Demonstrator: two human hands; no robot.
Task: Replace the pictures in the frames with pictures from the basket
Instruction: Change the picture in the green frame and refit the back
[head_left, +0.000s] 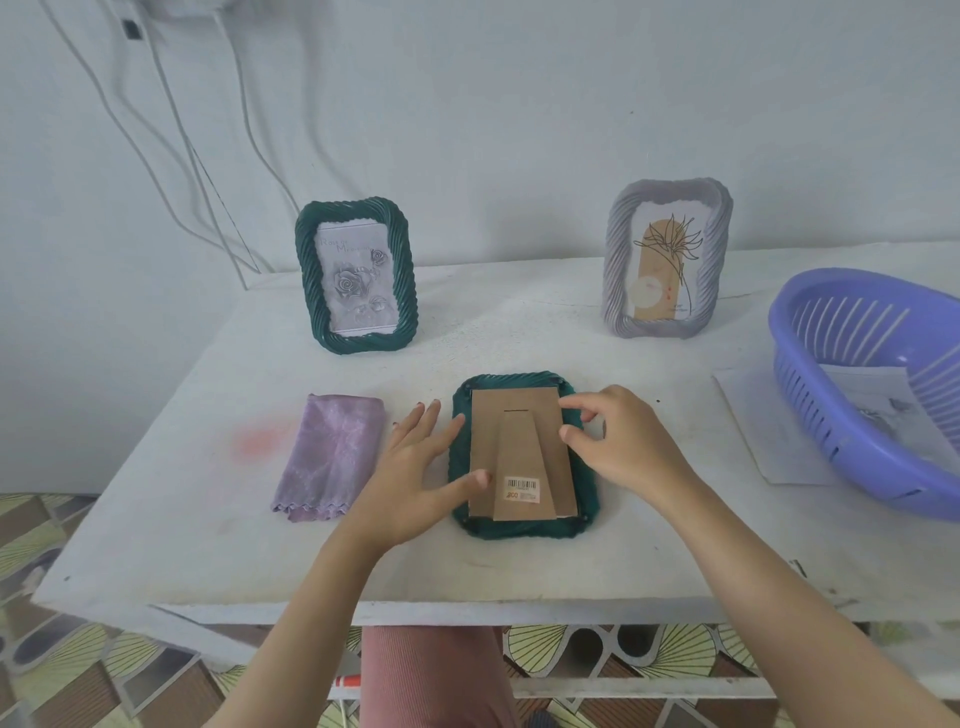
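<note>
A dark green frame (522, 531) lies face down in the middle of the white table (467, 566), its brown cardboard back (519, 436) with a folded stand and barcode sticker facing up. My left hand (421, 467) rests flat on the frame's left edge, thumb on the cardboard. My right hand (618, 441) pinches at the right edge of the backing with thumb and forefinger. A second green frame (358, 275) with a rose picture stands at the back left. A grey frame (667, 260) with a plant drawing stands at the back right. The blue basket (831, 436) at right holds pictures.
A folded lilac cloth (330, 457) lies left of the face-down frame. A loose sheet of paper (763, 426) sits partly under the basket. Cables hang down the wall at the back left. The table's front edge is just below my forearms.
</note>
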